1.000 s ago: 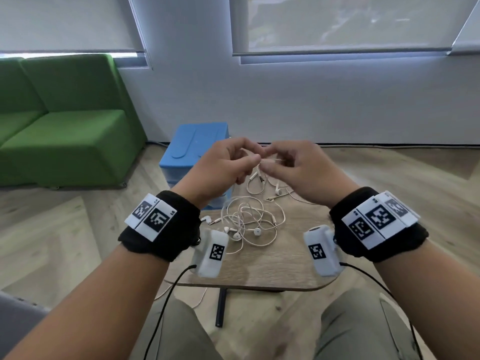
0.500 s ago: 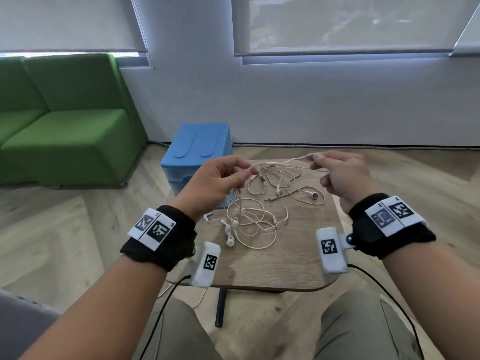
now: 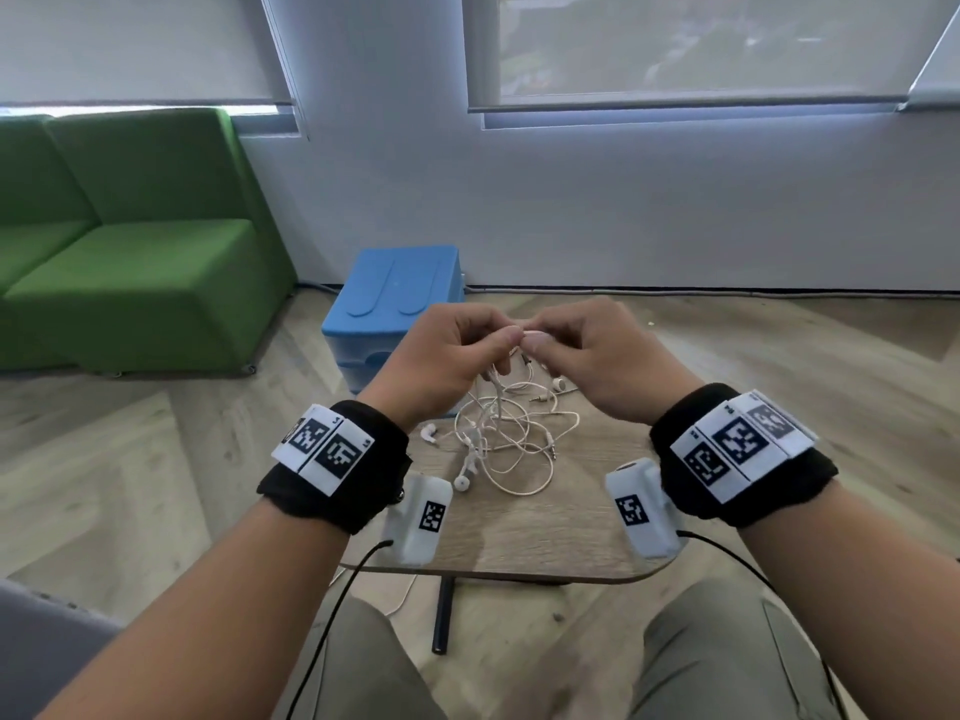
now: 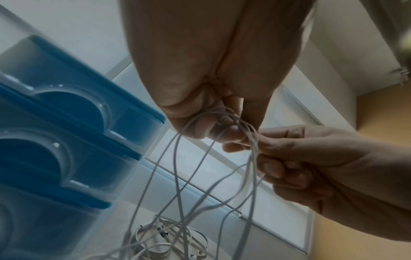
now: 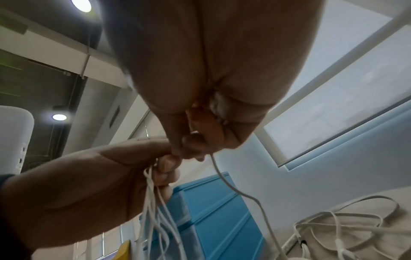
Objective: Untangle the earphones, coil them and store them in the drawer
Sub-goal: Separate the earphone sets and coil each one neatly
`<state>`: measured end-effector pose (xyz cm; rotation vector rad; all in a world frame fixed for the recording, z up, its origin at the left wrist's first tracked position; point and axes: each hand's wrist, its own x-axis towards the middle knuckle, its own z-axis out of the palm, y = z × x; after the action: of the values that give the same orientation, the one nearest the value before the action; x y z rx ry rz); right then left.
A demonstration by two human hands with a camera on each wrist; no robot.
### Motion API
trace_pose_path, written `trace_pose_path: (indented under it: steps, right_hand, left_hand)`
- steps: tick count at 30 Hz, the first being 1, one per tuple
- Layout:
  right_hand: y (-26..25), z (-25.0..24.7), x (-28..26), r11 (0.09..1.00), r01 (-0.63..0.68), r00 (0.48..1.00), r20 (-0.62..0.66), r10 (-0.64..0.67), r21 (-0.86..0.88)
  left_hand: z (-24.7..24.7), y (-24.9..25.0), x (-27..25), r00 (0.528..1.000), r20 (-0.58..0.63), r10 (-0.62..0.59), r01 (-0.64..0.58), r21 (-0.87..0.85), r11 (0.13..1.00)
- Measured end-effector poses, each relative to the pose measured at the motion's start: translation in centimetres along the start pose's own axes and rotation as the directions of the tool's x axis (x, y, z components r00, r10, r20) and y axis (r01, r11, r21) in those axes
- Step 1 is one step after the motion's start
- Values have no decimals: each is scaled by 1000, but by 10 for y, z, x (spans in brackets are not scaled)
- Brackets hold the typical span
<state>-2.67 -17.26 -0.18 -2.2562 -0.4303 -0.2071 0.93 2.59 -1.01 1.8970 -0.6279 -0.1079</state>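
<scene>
A tangle of white earphones [image 3: 511, 444] lies on the small wooden table [image 3: 545, 532], with several strands lifted up to my hands. My left hand [image 3: 457, 350] pinches a bunch of the raised cords [image 4: 242, 126] above the far side of the table. My right hand [image 3: 582, 350] meets it fingertip to fingertip and pinches a single cord [image 5: 219, 174] that hangs down to the pile. The blue drawer unit [image 3: 400, 298] stands on the floor just behind the table, its drawers [image 4: 66, 112] closed.
A green sofa [image 3: 119, 252] fills the left side against the wall. The white wall with windows [image 3: 675, 44] runs behind the drawer unit. My knees [image 3: 727, 662] sit under the table's near edge, and a loose cord [image 3: 405, 595] hangs below it.
Half a second ago my hands were apart with a cord stretched between them. My right hand has come back left and now meets my left hand over the tangle.
</scene>
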Motion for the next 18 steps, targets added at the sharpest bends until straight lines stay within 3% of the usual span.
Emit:
trace_pose_path:
  steps: [3, 7, 12, 18]
  right_hand:
    - [3, -11, 2, 999, -8, 992, -123, 13, 41]
    - [5, -25, 5, 998, -45, 948, -314, 57, 46]
    - [7, -41, 6, 989, -133, 832, -535, 148, 67]
    - [22, -48, 7, 983, -159, 693, -698, 180, 96]
  left_hand:
    - [-3, -7, -8, 997, 78, -29, 27, 30, 999]
    - [0, -18, -14, 994, 86, -61, 59, 33, 998]
    - [2, -27, -18, 997, 7, -75, 76, -13, 997]
    - [6, -38, -24, 985, -90, -146, 136, -101, 985]
